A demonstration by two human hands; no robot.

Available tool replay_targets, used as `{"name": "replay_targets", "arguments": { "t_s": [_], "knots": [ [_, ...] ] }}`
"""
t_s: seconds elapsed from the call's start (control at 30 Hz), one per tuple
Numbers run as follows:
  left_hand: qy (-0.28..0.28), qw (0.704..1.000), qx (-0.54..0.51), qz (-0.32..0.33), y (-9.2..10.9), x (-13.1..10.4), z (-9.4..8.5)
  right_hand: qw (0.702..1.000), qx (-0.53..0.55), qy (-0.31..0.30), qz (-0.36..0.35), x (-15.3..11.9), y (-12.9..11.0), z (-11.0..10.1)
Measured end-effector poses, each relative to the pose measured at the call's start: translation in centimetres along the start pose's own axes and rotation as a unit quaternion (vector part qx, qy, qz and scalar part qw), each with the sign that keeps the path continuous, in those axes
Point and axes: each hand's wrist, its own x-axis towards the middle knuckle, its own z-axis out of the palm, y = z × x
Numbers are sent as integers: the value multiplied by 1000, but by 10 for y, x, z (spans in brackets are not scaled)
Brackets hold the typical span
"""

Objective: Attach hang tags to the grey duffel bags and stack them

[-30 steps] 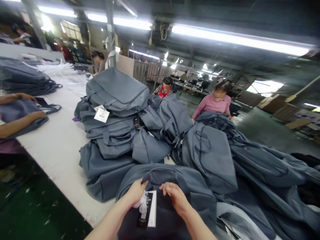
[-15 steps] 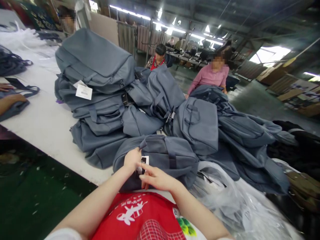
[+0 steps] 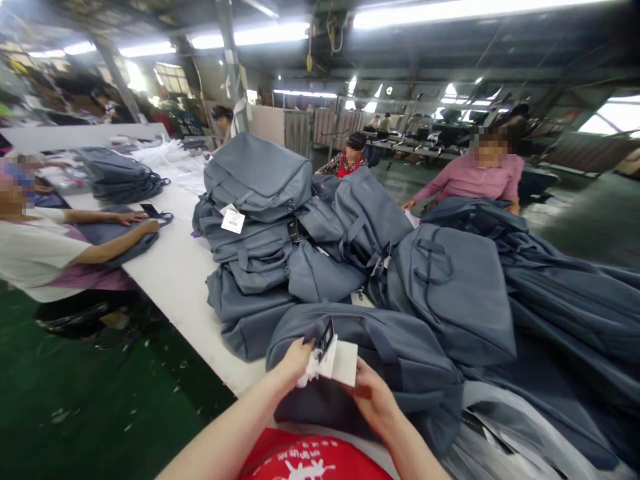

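Note:
A blue-grey duffel bag (image 3: 420, 347) lies on the table right in front of me. My left hand (image 3: 299, 360) is closed at the bag's near left side, around a small crumpled white piece (image 3: 311, 370) that looks like thin plastic or paper. A black tag (image 3: 326, 339) stands up beside its fingers. My right hand (image 3: 373, 393) pinches the edge of a white tag (image 3: 345, 363), which is spread out between both hands in front of the bag. The right fingertips are partly hidden behind the tag.
Stacked blue-grey bags (image 3: 255, 173) rise behind, with more bags (image 3: 450, 287) to the right. Clear plastic (image 3: 500, 427) lies at the lower right. On the white table's (image 3: 170, 287) left side a co-worker (image 3: 40, 247) handles a bag; another person in pink (image 3: 480, 170) stands behind the pile.
My view has swung left and up, bringing the left co-worker into view. The tags have been lifted and opened out; my right hand has gone from pointing fingers to pinching the white tag.

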Motion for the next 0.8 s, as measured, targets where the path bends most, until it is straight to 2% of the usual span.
{"name": "replay_targets", "arguments": {
  "t_s": [0.07, 0.17, 0.27, 0.33, 0.4, 0.5, 0.57, 0.63, 0.7, 0.77, 0.8],
  "knots": [
    [0, 995, 75, 63, -1, -8, -5, 1000, -3, 15, 18, 1, -13, -1],
    [-17, 979, 165, 118, -1, -14, -6, 985, -170, 28, 1, 1, -21, 6],
    [-25, 962, 239, 129, 2, -9, -8, 917, -395, 33, -43, 4, -14, 10],
    [-19, 949, 289, 125, 7, 0, -16, 882, -468, 40, -49, 4, -9, 5],
    [-3, 932, 339, 128, 14, 10, -28, 883, -466, 45, -34, 0, -6, -7],
    [16, 903, 404, 146, 27, 21, -41, 913, -403, 63, -4, -9, -3, -29],
    [15, 884, 440, 156, 35, 23, -42, 929, -360, 86, 29, -17, 0, -42],
    [41, 847, 496, 185, 45, 23, -40, 937, -328, 98, 65, -27, 4, -50],
    [93, 799, 553, 217, 56, 24, -45, 942, -310, 104, 76, -39, 4, -56],
    [120, 776, 589, 192, 66, 30, -63, 937, -320, 133, 43, -56, -4, -67],
    [113, 783, 592, 154, 68, 34, -78, 930, -330, 162, 18, -66, -10, -75]
  ]
}}
